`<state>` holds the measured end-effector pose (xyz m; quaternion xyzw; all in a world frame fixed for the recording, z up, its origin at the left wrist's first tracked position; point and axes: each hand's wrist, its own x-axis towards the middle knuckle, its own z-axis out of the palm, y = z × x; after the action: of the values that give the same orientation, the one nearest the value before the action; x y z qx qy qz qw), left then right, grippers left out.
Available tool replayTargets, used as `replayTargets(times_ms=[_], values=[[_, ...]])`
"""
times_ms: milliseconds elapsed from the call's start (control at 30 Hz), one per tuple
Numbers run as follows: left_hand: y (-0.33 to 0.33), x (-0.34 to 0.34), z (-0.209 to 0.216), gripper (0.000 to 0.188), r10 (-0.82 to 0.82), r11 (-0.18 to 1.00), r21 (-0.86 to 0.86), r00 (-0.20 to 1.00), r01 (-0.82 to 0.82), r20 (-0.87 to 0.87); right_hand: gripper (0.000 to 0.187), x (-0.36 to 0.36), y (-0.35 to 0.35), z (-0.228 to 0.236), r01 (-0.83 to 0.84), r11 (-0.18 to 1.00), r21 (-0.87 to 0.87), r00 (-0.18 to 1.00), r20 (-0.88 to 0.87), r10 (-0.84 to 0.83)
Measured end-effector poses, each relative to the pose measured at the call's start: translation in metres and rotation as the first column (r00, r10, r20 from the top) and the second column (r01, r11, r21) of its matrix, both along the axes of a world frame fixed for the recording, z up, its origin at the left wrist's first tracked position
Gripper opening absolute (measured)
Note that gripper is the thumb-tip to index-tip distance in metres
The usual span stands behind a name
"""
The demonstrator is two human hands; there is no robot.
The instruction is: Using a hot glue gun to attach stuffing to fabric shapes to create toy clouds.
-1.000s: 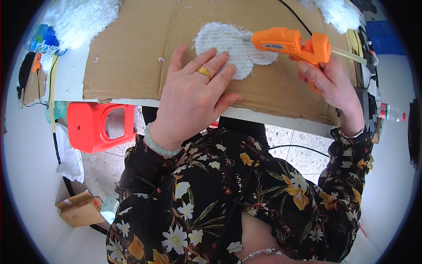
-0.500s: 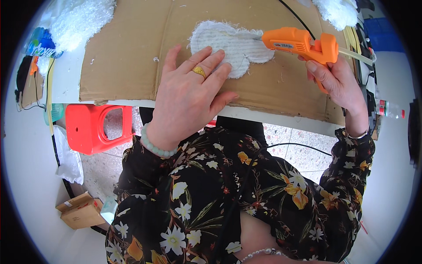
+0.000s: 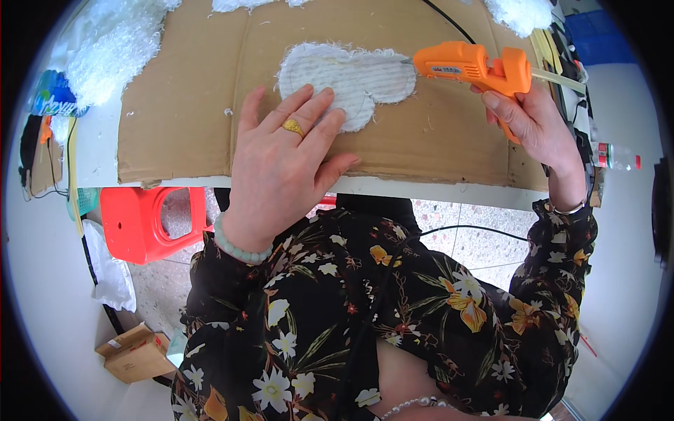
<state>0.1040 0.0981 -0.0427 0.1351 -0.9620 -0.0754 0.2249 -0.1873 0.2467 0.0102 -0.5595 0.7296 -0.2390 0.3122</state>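
On the brown cardboard sheet lies a white, fuzzy-edged fabric piece with a rounded, lobed outline and a stitched line near its edge. My left hand rests with spread fingers, its fingertips on the piece's lower left part, pressing it to the cardboard. In my right hand is an orange hot glue gun, gripped by its handle. The gun's nozzle points left and meets the piece's upper right end; whether it touches is hard to tell. A pale glue stick sticks out of the gun's back.
Fluffy white material is heaped at the far left, with another tuft at the far right. A black cord runs beyond the gun. A blue package sits left, a plastic bottle right. Below the table's edge stands a red stool.
The glue gun's nozzle has moved rightward along the fabric piece's upper edge toward its right end. My left hand stays on the piece. The whole view has shifted slightly.
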Motion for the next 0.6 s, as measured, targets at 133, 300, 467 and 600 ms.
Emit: replayTargets(times_ms=[133, 300, 467, 600], values=[[0.0003, -0.0008, 0.0001, 0.041, -0.006, 1.000, 0.011, 1.000, 0.006, -0.004, 0.042, 0.0010, -0.0026, 0.0010, -0.019, 1.000, 0.023, 1.000, -0.017, 0.019], [0.0005, -0.0018, -0.0011, 0.041, -0.006, 1.000, 0.008, 1.000, 0.006, 0.005, 0.043, -0.0007, -0.0044, 0.0015, -0.025, 0.996, 0.091, 1.000, 0.009, 0.024], [-0.0005, -0.0011, -0.0013, 0.040, -0.010, 1.000, 0.006, 1.000, 0.010, 0.000, 0.046, 0.0014, -0.0064, -0.0003, -0.064, 0.998, -0.025, 0.998, -0.014, 0.063], [-0.0009, -0.0004, -0.0014, 0.040, -0.012, 1.000, 0.006, 1.000, 0.012, -0.004, 0.044, 0.0041, -0.0068, 0.0018, -0.037, 0.999, -0.013, 0.999, -0.003, 0.037]])
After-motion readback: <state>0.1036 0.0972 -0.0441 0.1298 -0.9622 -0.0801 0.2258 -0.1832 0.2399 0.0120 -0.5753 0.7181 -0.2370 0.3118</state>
